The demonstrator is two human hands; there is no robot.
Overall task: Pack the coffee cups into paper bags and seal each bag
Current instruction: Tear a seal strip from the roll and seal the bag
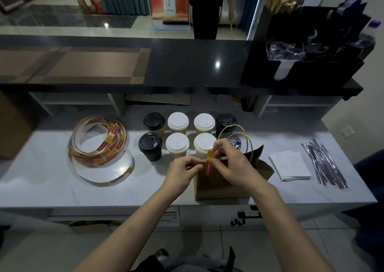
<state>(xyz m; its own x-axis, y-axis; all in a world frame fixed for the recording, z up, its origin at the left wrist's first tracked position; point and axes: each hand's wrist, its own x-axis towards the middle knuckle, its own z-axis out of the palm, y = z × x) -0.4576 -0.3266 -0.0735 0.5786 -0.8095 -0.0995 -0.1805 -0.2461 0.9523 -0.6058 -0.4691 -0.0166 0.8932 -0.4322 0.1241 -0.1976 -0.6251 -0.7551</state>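
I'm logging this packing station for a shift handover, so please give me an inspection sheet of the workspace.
Surface: white counter, dry, no spills seen.
Job's things: brown paper bag upright at the front edge; seal sticker at its top; sticker roll to the left; cups behind, black lids and white lids.
Clutter: napkins; wrapped straws.
Grip: left hand and right hand both pinch the sticker.
Cables: nothing seen.
Surroundings: black shelf with organizer; a person stands beyond.
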